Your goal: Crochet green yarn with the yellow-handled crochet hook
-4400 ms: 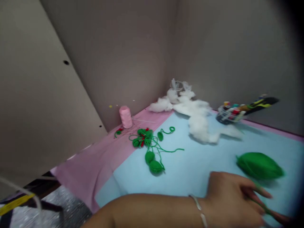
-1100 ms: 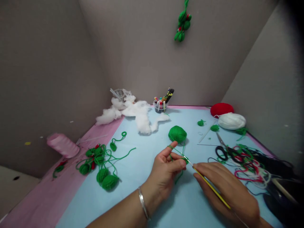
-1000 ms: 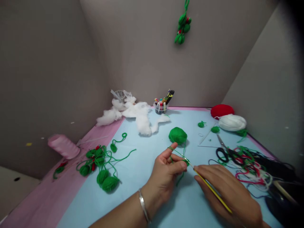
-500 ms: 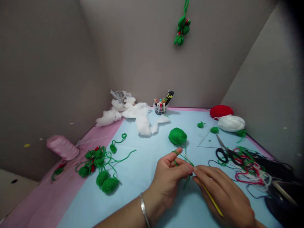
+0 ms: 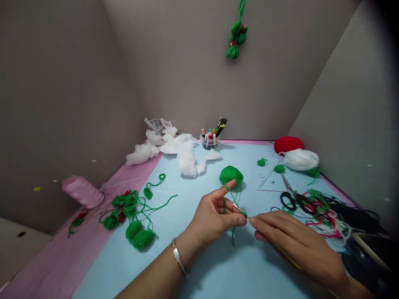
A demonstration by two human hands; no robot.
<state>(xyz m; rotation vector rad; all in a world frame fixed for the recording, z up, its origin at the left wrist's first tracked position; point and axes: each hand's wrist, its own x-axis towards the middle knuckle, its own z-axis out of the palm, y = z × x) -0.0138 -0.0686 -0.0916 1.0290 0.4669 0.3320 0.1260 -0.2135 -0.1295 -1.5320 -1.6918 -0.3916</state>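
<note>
Left hand [image 5: 212,218] holds green yarn [image 5: 233,236] — right hand [image 5: 296,241], yellow crochet hook [image 5: 238,208].

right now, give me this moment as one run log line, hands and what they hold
left hand: green yarn wrapped on fingers | right hand: yellow-handled crochet hook | nearest: green yarn ball

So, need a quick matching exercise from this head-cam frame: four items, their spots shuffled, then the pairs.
Items:
1. green yarn ball
2. white yarn ball
3. pink thread spool
4. green crocheted cluster

Spots:
A. hanging in front of the back wall
B. lying on its side by the left wall
C. just beyond the raised finger of the left hand
D. beside the red yarn ball

Pairs: 1-C, 2-D, 3-B, 4-A
</note>
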